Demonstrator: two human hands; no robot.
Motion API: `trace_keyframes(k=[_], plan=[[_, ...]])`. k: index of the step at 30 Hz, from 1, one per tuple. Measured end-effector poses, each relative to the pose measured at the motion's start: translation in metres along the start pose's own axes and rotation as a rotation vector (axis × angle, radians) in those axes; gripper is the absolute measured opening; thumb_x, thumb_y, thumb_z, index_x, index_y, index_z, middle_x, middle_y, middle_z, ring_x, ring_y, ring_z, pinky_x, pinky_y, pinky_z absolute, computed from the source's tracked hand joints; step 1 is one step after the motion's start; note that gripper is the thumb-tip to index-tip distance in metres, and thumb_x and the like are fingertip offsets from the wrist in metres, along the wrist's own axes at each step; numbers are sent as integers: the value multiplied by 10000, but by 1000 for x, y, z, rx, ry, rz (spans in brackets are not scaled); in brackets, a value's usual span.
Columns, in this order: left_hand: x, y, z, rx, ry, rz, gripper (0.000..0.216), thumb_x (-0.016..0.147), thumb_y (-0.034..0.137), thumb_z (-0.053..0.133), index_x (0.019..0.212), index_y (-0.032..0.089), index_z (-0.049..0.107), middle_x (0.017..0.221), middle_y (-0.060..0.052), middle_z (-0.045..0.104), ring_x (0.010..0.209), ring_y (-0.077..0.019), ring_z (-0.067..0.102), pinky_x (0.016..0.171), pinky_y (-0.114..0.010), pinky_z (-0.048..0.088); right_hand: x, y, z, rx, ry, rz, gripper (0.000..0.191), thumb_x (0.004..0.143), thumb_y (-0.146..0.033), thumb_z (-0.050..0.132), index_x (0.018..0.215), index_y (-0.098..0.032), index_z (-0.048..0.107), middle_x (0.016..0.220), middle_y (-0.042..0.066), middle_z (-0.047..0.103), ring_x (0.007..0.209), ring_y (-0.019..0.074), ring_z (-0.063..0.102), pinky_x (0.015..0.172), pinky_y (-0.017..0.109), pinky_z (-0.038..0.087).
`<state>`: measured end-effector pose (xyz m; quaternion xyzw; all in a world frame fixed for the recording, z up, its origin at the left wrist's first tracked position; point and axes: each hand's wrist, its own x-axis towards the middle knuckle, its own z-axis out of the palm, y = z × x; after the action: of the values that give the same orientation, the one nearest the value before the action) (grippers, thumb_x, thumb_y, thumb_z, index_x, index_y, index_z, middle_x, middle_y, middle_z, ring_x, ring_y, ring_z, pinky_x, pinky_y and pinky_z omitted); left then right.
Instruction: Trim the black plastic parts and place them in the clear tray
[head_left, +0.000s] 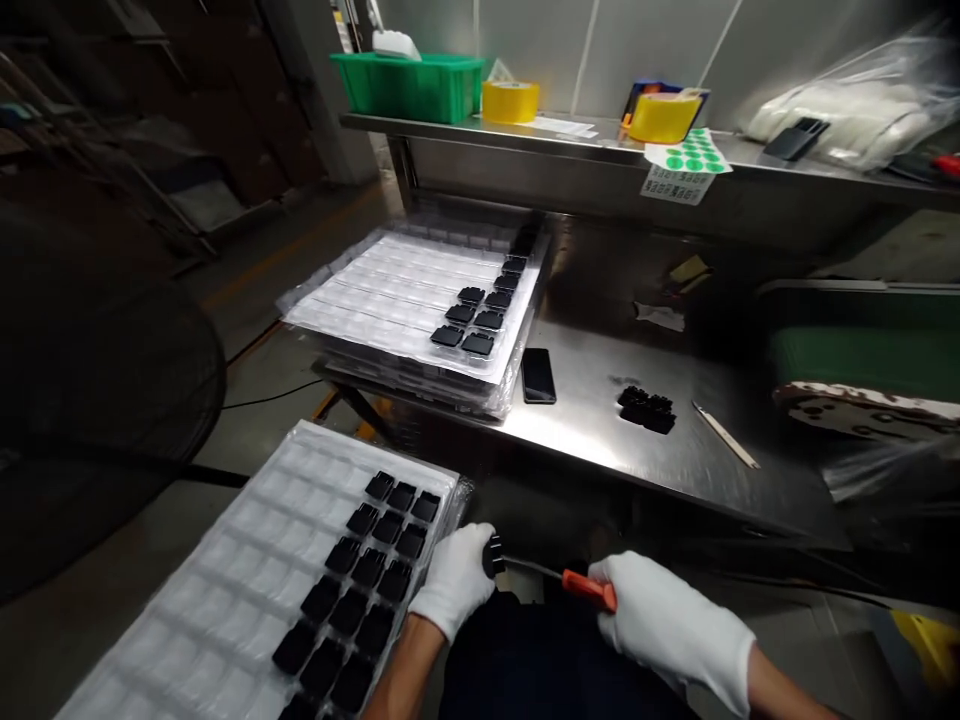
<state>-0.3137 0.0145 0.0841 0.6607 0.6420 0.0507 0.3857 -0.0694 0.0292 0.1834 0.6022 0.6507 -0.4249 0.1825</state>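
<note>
- My left hand (454, 580) was clenched round a small black part (493, 555), pinching it just off the near tray's right edge.
- My right hand (667, 625) gripped the orange handle of a knife (589, 588), its thin blade reaching left until the tip met the part.
- Both hands wore white gloves and hung low, in front of the steel table (592, 420) and over my lap.
- The near tray (247, 580), left of my left hand, held three columns of black parts along its right side; the rest of its pockets showed bare.
- On the table sat a second tray (390, 300) on a stack, with a few parts at its right end.
- Right of that stack lay a phone (538, 376), then a loose heap of parts (646, 409), then a slim stick (725, 436).
- To do this well, I judged, the part needed a firm pinch, short strokes, and the blade angled away from my left fingers.
- Whether the tip was cutting or only touching, I couldn't tell.
</note>
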Motion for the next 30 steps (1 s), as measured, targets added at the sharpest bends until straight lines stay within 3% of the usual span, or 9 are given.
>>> trace_keyframes(k=[6, 14, 23, 26, 30], plan=[[-8, -10, 18, -61, -25, -63, 213, 735, 176, 690, 939, 173, 630, 891, -45, 656, 832, -208, 628, 762, -342, 488, 3, 0, 4, -80, -40, -15, 191, 606, -216, 494, 733, -228, 636, 599, 10, 624, 462, 119, 495, 427, 229, 278], [-2, -23, 43, -151, -59, 30, 463, 683, -13, 557, 1093, 201, 563, 1106, -81, 604, 1038, -222, 595, 930, -327, 443, -5, 14, 12, -24, -40, 52, 152, 631, -208, 517, 732, -216, 630, 615, 20, 625, 482, 113, 464, 474, 245, 291], [13, -16, 39, -320, -220, 176, 318, 719, 53, 548, 993, 208, 592, 1005, -29, 649, 963, -182, 613, 892, -266, 464, -10, 23, 9, 102, -59, 149, 192, 606, -190, 514, 745, -204, 644, 552, 19, 584, 371, 108, 424, 398, 232, 294], [18, -19, 45, -356, -216, 159, 172, 809, 157, 547, 951, 195, 635, 939, -24, 681, 893, -181, 635, 848, -276, 476, -10, 23, 12, 117, -72, 128, 223, 612, -195, 504, 777, -210, 654, 573, 22, 613, 392, 123, 477, 395, 226, 309], [19, -25, 53, -394, -199, 78, 179, 806, 195, 583, 966, 159, 656, 878, -34, 698, 849, -191, 655, 836, -333, 499, -10, 21, 12, 77, -84, 109, 243, 603, -189, 506, 786, -207, 666, 608, 42, 641, 440, 152, 528, 410, 240, 318]])
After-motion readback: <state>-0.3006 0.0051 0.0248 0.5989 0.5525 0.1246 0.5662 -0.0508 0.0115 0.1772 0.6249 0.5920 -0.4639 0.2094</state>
